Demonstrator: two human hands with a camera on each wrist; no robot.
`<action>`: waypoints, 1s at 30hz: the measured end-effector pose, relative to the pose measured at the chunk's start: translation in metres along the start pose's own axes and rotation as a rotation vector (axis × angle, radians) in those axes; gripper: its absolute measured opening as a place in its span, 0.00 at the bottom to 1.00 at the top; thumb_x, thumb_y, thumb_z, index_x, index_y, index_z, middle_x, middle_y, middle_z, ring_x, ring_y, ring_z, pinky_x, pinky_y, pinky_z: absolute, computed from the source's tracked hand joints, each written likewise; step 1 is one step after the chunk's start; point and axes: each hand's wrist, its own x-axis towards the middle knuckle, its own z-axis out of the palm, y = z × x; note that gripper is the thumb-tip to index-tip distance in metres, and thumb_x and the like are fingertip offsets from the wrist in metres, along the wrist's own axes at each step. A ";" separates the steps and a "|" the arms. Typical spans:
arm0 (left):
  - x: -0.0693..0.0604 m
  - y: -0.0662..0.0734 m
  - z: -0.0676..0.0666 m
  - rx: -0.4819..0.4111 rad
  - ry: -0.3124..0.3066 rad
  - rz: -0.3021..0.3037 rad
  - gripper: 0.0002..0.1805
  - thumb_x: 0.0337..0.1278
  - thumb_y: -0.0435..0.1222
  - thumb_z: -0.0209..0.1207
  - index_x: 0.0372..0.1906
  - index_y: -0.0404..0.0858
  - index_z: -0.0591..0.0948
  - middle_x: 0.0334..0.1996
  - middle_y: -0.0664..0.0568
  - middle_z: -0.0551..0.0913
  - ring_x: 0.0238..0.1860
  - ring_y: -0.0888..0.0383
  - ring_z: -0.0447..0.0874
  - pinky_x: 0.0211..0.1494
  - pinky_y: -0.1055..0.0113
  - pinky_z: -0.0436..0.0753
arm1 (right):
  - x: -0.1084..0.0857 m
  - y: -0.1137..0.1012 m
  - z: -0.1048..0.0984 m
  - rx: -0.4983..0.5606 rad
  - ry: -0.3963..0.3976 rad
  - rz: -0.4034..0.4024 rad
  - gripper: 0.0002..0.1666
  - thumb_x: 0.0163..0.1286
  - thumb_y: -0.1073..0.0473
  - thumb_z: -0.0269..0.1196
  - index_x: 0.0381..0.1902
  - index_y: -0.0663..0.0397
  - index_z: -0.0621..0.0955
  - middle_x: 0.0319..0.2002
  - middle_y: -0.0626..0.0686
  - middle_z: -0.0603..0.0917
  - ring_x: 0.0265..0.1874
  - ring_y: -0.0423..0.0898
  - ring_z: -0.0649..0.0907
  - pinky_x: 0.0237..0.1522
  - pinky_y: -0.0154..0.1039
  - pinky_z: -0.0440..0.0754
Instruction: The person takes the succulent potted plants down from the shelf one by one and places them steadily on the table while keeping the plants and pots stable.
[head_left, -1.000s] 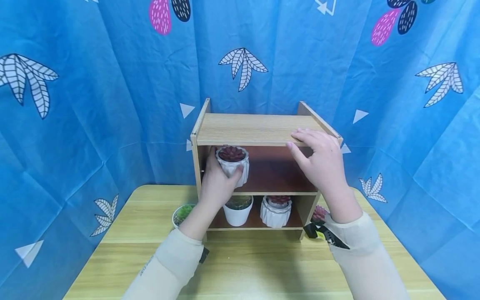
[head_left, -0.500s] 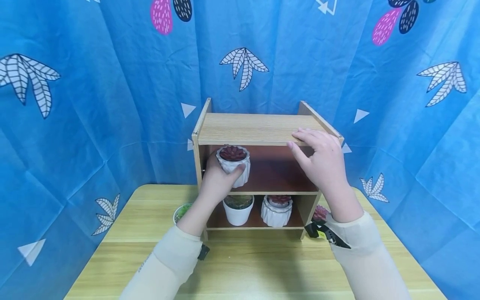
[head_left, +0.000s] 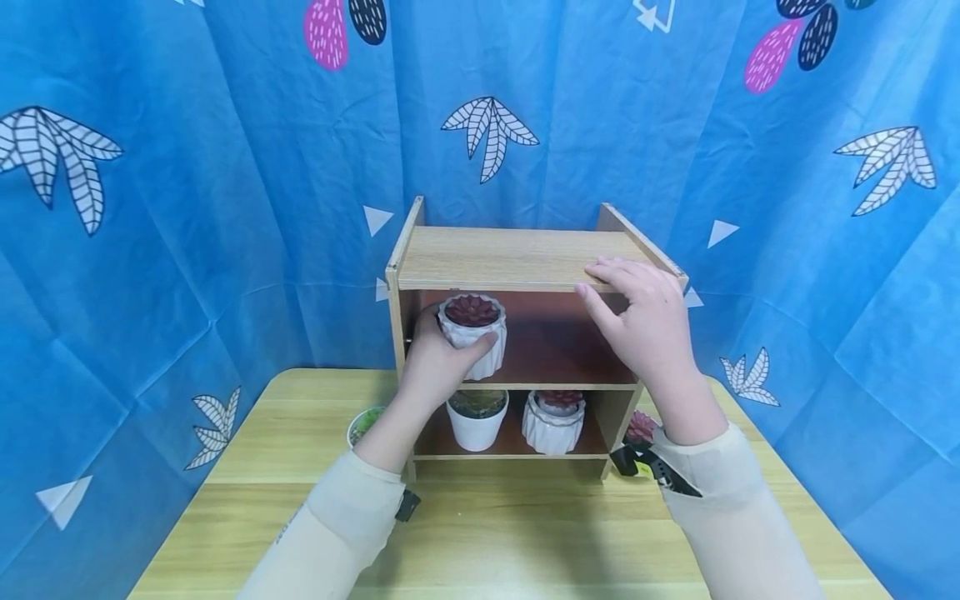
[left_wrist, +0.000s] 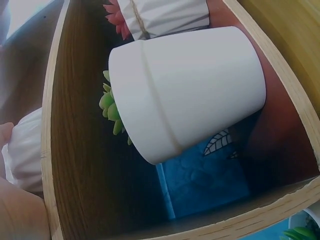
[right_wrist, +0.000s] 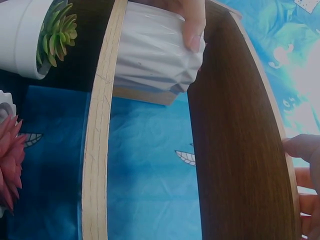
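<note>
Left hand clamped round a ribbed white pot at 9 o'clock, right hand lying on the shelf unit between 2 and 3

Take the head view as a dial centred on the shelf unit. A blue curtain printed with leaves and triangles runs from 9 through 12 to 3. A pale wooden table spreads down to 6, and the shelf unit stands on it. The right hand rests on the top board, fingers fairly straight, thumb spread apart from them at the front edge. The left hand reaches into the upper compartment, fingers and thumb curled round the ribbed white pot, which is roughly upright; whether its base touches the board below, I cannot tell. In the lower compartment, a smooth white pot stands at 7 and a second ribbed pot near 6, just apart. A green potted plant sits on the table at 8, partly behind the left forearm. Smaller again, a dark red succulent fills the held pot, and a pink succulent shows at 4, beside the right wrist's black strap
</note>
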 end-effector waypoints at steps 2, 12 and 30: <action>0.000 0.000 0.000 0.001 -0.003 -0.004 0.52 0.52 0.55 0.69 0.73 0.33 0.58 0.63 0.40 0.72 0.64 0.46 0.74 0.67 0.49 0.73 | 0.000 0.000 0.000 0.000 0.000 -0.001 0.20 0.67 0.49 0.68 0.52 0.53 0.87 0.54 0.55 0.86 0.58 0.55 0.81 0.65 0.58 0.68; -0.002 -0.003 0.002 0.017 0.000 -0.019 0.54 0.51 0.58 0.69 0.73 0.33 0.58 0.62 0.38 0.74 0.62 0.43 0.75 0.64 0.48 0.76 | -0.001 0.001 0.002 0.000 0.001 0.002 0.20 0.67 0.49 0.68 0.52 0.53 0.87 0.54 0.55 0.86 0.58 0.55 0.81 0.65 0.58 0.68; -0.010 -0.005 0.001 -0.065 0.025 0.003 0.51 0.45 0.55 0.74 0.69 0.36 0.62 0.58 0.43 0.76 0.59 0.47 0.77 0.62 0.51 0.78 | -0.001 0.002 0.005 -0.002 0.020 -0.013 0.20 0.67 0.48 0.68 0.52 0.53 0.87 0.54 0.55 0.86 0.58 0.55 0.81 0.65 0.58 0.68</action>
